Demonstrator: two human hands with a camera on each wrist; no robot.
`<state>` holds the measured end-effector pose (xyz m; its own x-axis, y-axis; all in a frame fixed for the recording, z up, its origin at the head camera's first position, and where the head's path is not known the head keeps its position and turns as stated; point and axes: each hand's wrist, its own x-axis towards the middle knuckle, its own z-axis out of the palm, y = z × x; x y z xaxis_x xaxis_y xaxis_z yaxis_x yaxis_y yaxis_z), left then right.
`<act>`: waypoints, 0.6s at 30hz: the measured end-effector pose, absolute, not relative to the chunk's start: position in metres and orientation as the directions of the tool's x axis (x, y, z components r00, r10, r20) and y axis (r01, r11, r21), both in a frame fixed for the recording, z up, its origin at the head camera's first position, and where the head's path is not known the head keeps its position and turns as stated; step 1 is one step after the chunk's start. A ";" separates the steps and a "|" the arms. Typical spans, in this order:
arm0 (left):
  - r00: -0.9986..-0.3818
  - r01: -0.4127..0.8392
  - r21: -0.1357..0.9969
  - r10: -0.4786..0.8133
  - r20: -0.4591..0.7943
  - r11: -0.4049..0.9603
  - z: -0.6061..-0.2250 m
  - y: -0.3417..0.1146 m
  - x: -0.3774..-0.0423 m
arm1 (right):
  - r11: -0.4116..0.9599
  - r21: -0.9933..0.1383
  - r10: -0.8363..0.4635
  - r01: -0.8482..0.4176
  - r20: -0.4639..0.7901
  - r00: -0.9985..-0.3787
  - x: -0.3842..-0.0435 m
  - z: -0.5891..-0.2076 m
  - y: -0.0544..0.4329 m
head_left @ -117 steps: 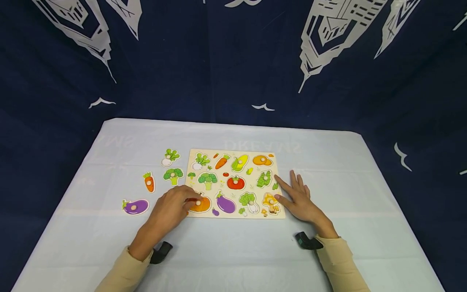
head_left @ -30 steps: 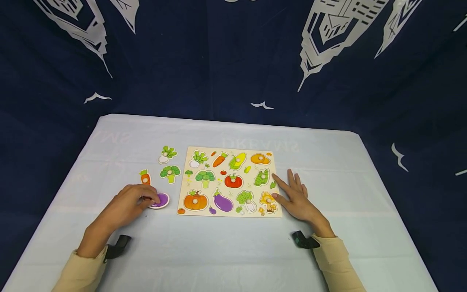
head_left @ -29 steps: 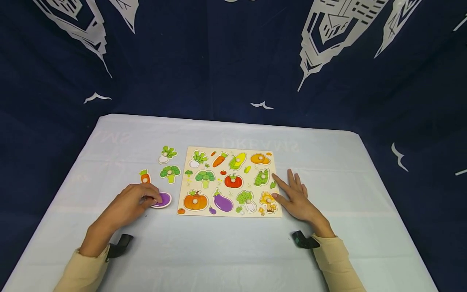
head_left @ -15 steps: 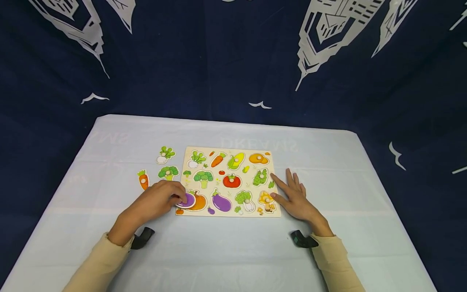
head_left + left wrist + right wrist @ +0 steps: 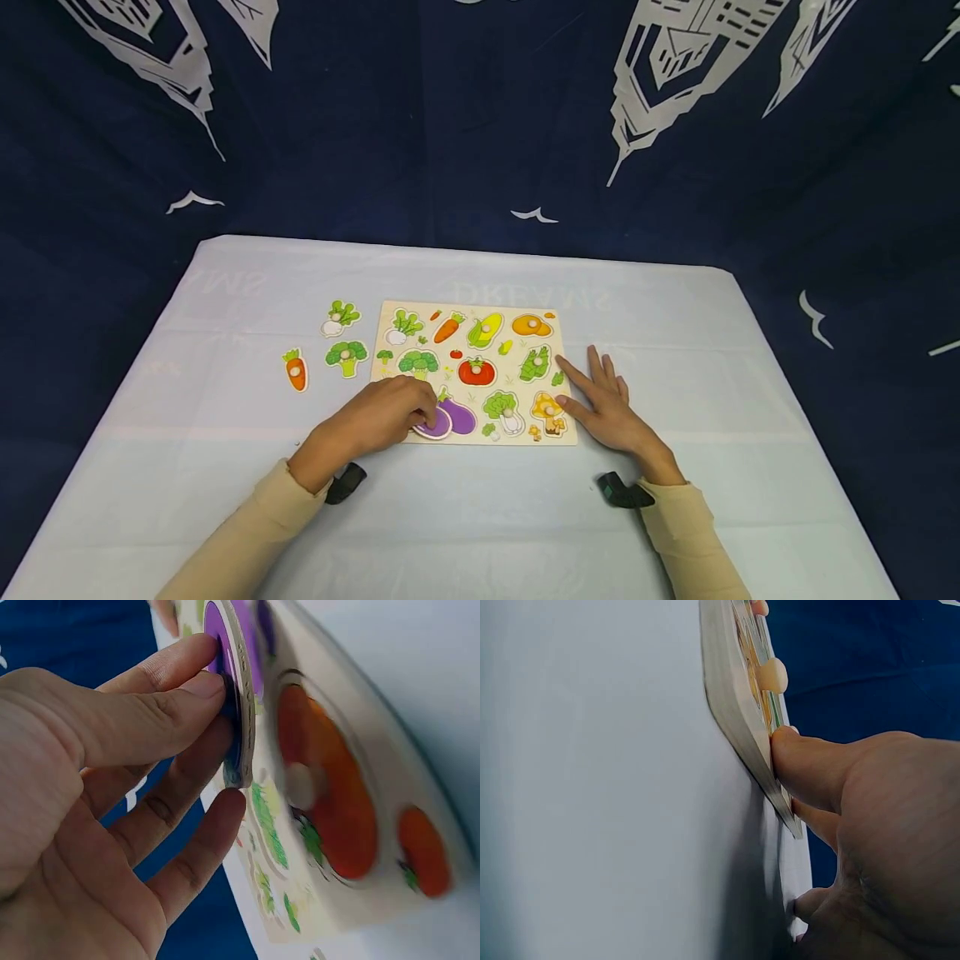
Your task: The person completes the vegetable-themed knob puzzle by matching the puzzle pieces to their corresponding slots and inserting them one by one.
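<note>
My left hand (image 5: 382,412) pinches an eggplant puzzle piece (image 5: 435,426) between thumb and fingers. The piece hangs low over the wooden vegetable puzzle board (image 5: 506,318), overlapping the printed eggplant shape (image 5: 460,417) in the head view. In the left wrist view, the eggplant piece (image 5: 244,705) stands tilted on edge in my fingertips. Below it lies the pumpkin piece (image 5: 337,795) with its round knob, which my left hand hides in the head view. My right hand (image 5: 611,417) has its fingers spread, with thumb and index tip resting on the board's right edge.
Left of the board lie three loose pieces: a carrot (image 5: 296,371), a broccoli (image 5: 347,358) and a white radish with green leaves (image 5: 341,318). Tomato (image 5: 476,377) and corn (image 5: 485,332) pieces sit in the board. A dark blue printed cloth (image 5: 480,125) hangs behind the white table (image 5: 525,533).
The left hand let go of the pumpkin piece in the board, picked up the eggplant piece at the left and carried it right, past the pumpkin. The right hand stayed at the board's edge.
</note>
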<state>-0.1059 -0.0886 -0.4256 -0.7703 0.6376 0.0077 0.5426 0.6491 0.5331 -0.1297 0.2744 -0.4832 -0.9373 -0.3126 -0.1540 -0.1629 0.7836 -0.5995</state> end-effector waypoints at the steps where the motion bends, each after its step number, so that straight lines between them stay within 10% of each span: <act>1: -0.770 0.542 0.537 0.639 0.009 0.646 -0.426 -0.086 -0.107 | 0.783 -0.600 -0.313 -0.163 -0.154 -0.937 -0.130 -0.483 0.274; 18: -0.772 0.525 0.533 0.635 -0.031 0.664 -0.438 -0.056 -0.116 | 0.785 -0.598 -0.312 -0.162 -0.156 -0.937 -0.130 -0.484 0.275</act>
